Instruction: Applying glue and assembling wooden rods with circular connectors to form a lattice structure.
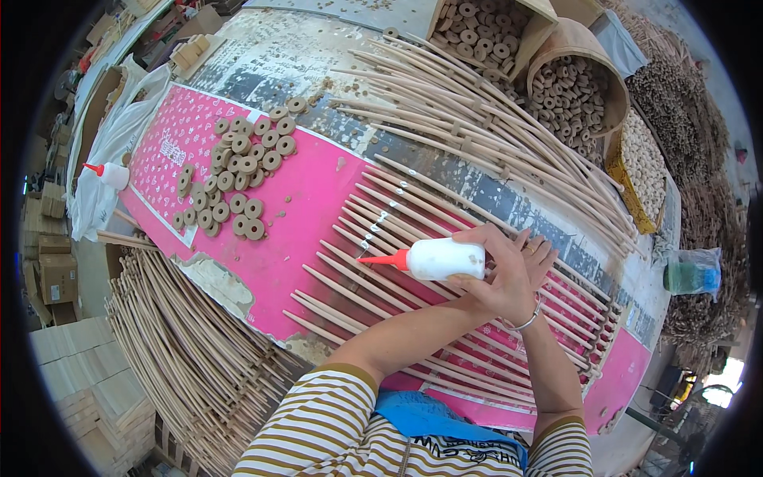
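Note:
My right hand (509, 274) grips a white squeeze bottle (447, 260) lying sideways, its red pointed nozzle (385, 259) aimed left over a row of wooden sticks (350, 273). White dabs (374, 228) show on several sticks near their tapered left ends. Crossing under my right wrist, my left forearm reaches to the right. My left hand (538, 253), partly hidden behind the right one, has its fingers stretched out over the sticks, with a ring on one. The sticks lie side by side across a pink sheet (274, 294), their right ends near a slatted strip.
Wooden rings (237, 181) are heaped on the sheet at left. A second white bottle (115, 176) with a red tip stands left. More sticks lie at the back (469, 119) and in a bundle (183, 342) lower left. Containers of rings (576, 48) and a yellow crate (625, 181) stand back right.

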Available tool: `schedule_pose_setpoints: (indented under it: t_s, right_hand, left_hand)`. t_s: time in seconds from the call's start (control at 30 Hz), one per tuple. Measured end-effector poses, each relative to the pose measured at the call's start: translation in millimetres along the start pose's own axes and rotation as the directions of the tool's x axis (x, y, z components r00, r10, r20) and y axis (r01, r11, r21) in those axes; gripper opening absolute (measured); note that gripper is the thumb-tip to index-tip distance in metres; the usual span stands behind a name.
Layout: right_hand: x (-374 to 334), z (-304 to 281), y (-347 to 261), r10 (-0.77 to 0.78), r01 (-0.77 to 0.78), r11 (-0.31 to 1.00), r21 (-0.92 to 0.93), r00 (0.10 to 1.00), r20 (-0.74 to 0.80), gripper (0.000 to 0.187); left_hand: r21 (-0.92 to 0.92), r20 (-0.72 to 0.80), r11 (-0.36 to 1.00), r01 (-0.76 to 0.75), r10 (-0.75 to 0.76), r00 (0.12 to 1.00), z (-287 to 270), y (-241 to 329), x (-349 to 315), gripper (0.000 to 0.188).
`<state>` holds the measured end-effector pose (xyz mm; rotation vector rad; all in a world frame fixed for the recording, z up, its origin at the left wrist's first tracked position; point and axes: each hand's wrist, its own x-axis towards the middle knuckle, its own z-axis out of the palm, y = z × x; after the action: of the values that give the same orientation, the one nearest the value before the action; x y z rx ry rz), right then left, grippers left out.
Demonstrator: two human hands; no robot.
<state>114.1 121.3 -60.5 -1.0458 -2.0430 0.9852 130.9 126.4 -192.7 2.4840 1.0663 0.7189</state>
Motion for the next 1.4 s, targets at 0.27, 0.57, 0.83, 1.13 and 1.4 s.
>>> schedule_pose_setpoints:
  t_s: [0.27,0.57,0.83,1.13,1.4]
  right_hand:
    - [4.3,2.9,-6.0,0.017,-0.017,1.000,0.002,0.999,0.050,0.057]
    - [-1.0,-4.6,-8.6,-0.003,0.003,1.000,-0.011,1.000,0.029,0.056]
    - [2.7,5.1,-7.4,0.025,-0.032,0.997,0.069,0.994,0.103,0.055]
    - [2.3,2.4,-8.8,0.019,-0.023,0.999,0.026,0.993,0.117,0.055]
    - [6.8,9.3,-10.3,-0.033,0.019,0.996,0.092,0.987,0.158,0.055]
  left_hand:
    - [-0.032,-0.033,0.999,-0.003,0.002,0.999,-13.4,2.1,-1.5,0.062]
    - [0.067,-0.079,0.998,-0.021,0.026,0.996,11.1,0.3,0.1,0.062]
    - [-0.027,0.033,0.999,0.026,-0.025,0.999,-13.8,4.9,1.9,0.061]
    - [0.019,-0.099,1.000,-0.004,0.006,0.995,14.2,-0.5,1.0,0.057]
    - [-0.008,-0.166,1.000,-0.015,0.013,0.986,-0.8,2.6,1.5,0.053]
